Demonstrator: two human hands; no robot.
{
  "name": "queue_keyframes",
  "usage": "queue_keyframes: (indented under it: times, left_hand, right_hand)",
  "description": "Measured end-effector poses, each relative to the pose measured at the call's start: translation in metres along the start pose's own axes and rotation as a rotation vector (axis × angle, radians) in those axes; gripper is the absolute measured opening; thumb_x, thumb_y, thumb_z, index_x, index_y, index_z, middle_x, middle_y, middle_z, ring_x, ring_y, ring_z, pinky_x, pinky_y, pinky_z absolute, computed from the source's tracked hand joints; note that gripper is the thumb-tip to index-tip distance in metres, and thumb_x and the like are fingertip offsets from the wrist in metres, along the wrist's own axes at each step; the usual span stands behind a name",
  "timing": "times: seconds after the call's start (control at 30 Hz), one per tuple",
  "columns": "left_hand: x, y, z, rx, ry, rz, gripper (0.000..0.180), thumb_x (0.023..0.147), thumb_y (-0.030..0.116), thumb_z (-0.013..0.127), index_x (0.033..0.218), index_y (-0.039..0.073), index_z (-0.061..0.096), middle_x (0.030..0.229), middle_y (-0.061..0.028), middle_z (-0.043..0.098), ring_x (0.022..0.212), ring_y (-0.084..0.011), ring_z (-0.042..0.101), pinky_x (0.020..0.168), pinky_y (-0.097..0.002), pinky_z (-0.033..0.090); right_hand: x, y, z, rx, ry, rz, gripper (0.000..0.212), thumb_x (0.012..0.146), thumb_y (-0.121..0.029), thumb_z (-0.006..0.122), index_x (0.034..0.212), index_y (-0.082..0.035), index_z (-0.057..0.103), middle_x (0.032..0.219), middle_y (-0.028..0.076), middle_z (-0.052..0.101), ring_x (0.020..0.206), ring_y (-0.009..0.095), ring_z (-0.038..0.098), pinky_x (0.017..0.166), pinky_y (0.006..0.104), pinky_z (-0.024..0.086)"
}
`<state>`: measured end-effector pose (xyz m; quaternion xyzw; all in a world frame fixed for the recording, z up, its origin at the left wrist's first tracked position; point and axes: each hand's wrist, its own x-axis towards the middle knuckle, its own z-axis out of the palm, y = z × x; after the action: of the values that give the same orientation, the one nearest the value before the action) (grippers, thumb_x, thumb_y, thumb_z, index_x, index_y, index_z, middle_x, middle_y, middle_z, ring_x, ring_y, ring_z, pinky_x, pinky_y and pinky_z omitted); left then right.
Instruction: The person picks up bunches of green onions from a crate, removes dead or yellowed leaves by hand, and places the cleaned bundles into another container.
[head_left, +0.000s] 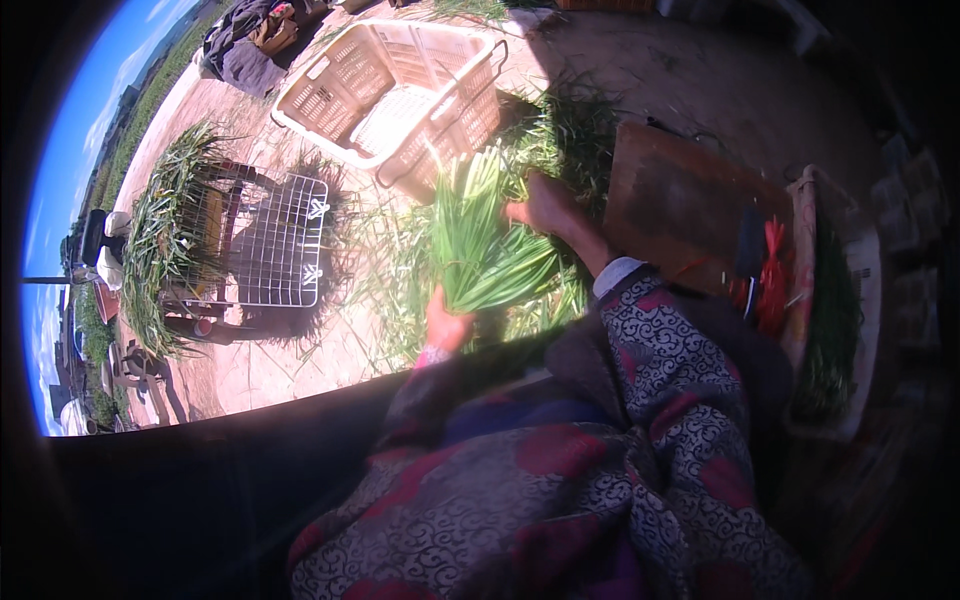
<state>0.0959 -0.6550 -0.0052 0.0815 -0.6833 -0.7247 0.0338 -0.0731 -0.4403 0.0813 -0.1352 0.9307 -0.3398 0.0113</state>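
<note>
Sleeves and jacket front (560,460) of scroll-printed cloth with dark red patches filled the near side. Beyond them, just nearer the wearer than the pale crate (462,122), a bundle (480,240) of slim, smooth green stalks was held up. Its long axis ran toward the crate: whitish ends pointed at the crate's near corner, while leafy lengths fanned back to the wearer. Curled fingers and thumb of the right hand (552,208) gripped its right flank; the left hand (447,322) cupped its lower edge, finger closure impossible to tell. The crate was slotted, moulded plastic; left of it stood a white wire rack (318,208), right, a flat brown board (680,190).
</note>
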Motion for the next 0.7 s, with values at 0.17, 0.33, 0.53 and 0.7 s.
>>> queue_keyframes:
  times: [0.17,0.33,0.53,0.7]
  left_hand:
    - [0.001,0.006,-0.002,0.218,-0.105,0.029,0.058,0.073,-0.001,0.069,0.128,-0.002,0.052,0.111,-0.0133,0.066,0.102,-0.0211,0.063,0.09,-0.032,0.05]
    - [-0.002,0.002,-0.009,0.12,-0.048,-0.032,0.055,0.071,-0.008,0.063,0.125,-0.002,0.052,0.101,-0.0132,0.068,0.085,-0.0193,0.065,0.072,-0.0303,0.053]
    - [0.001,-0.007,-0.015,0.119,-0.047,-0.071,0.055,0.072,-0.007,0.062,0.125,-0.003,0.051,0.102,-0.0133,0.067,0.084,-0.0195,0.065,0.073,-0.0306,0.053]
    - [0.002,-0.006,-0.012,0.136,-0.103,-0.006,0.055,0.072,-0.007,0.063,0.126,-0.002,0.051,0.106,-0.0132,0.067,0.093,-0.0206,0.065,0.08,-0.0313,0.053]
  right_hand:
    - [0.005,0.05,-0.002,0.702,-0.425,0.308,0.027,0.081,-0.02,0.073,0.098,0.0,0.069,0.077,0.012,0.067,0.059,0.018,0.061,0.05,0.0325,0.048]
    - [0.004,0.033,-0.082,1.769,-0.141,0.255,0.017,0.09,-0.023,0.068,0.099,-0.008,0.069,0.078,-0.002,0.062,0.061,0.006,0.054,0.042,0.0206,0.033]
    - [-0.017,0.0,-0.115,1.326,0.086,0.203,0.028,0.085,-0.024,0.069,0.106,-0.006,0.069,0.083,-0.001,0.063,0.068,0.006,0.056,0.052,0.0187,0.042]
    - [0.003,0.017,-0.056,0.185,-0.097,0.028,0.03,0.079,-0.023,0.072,0.096,0.001,0.067,0.091,0.019,0.067,0.089,0.03,0.067,0.073,0.04,0.053]
